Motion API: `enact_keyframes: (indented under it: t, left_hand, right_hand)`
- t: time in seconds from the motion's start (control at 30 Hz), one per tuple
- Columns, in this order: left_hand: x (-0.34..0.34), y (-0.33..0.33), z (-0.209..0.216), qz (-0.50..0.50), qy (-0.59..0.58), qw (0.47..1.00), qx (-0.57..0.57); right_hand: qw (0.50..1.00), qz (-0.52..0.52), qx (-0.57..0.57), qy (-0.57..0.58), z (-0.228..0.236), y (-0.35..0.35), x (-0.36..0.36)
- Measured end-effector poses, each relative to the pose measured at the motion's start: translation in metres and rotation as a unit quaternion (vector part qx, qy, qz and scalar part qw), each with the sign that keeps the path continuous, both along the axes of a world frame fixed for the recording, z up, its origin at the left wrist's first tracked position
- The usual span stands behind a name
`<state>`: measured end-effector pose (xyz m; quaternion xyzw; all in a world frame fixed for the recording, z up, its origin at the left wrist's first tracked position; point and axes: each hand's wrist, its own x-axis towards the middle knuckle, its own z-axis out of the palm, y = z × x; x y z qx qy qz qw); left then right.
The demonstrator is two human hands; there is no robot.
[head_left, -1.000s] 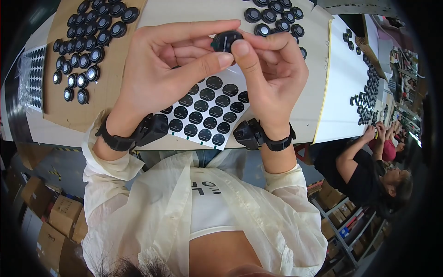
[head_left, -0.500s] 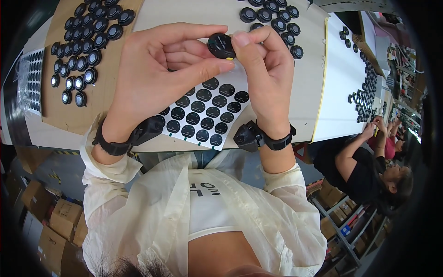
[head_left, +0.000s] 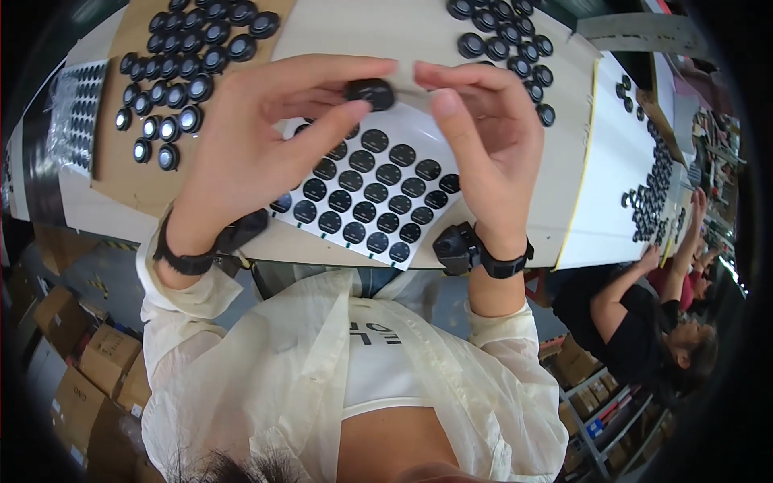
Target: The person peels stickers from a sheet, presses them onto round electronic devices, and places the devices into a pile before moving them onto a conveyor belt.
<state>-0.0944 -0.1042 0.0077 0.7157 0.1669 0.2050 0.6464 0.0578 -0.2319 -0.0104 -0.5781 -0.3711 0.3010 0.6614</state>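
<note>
My left hand (head_left: 266,133) pinches a small black round part (head_left: 375,93) between thumb and fingers, above the table. Off to its right, my right hand (head_left: 503,145) is apart from the part, thumb and forefinger separated and nothing visible between them. Beneath both hands lies a white sheet (head_left: 278,216) of round black labels (head_left: 375,192) in rows. The upper corner of the sheet looks pale and bare of labels. Motion blurs the part and some fingertips slightly.
Black round parts with pale centres (head_left: 192,88) crowd brown cardboard (head_left: 121,173) at left; similar black parts (head_left: 509,34) lie at far right. A plastic-wrapped label stack (head_left: 80,113) sits at the left edge. Another person (head_left: 620,314) works at right beside white sheeting (head_left: 592,201).
My right hand has come away from the round part and moved right, its fingers parting. My left hand keeps the part. The whole view has shifted slightly.
</note>
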Motion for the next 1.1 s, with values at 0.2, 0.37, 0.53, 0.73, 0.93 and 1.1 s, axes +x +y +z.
enact_keyframes:
  t: [0.2, 0.37, 0.53, 0.73, 0.93, 1.1]
  left_hand:
    - [-0.063, 0.044, -0.013, 0.117, 0.206, 0.857, 0.457]
    - [-0.075, 0.044, -0.006, 0.086, 0.218, 0.798, 0.555]
    - [-0.062, 0.048, 0.014, 0.064, 0.243, 0.747, 0.616]
    - [0.014, 0.062, 0.04, -0.041, 0.262, 0.818, 0.51]
    - [0.134, 0.078, -0.001, -0.086, 0.078, 0.859, 0.499]
    - [0.161, 0.092, -0.015, -0.134, 0.13, 0.823, 0.537]
  right_hand:
    - [0.999, -0.041, -0.009, -0.022, 0.009, -0.003, 0.013]
    - [0.993, -0.117, 0.026, -0.005, 0.013, -0.01, 0.028]
    - [0.978, -0.193, 0.072, 0.017, 0.016, -0.021, 0.046]
    - [0.973, -0.214, 0.082, 0.006, 0.013, -0.022, 0.048]
    - [0.971, -0.226, 0.074, -0.028, 0.006, -0.02, 0.052]
    - [0.972, -0.228, 0.063, -0.013, 0.007, -0.018, 0.048]
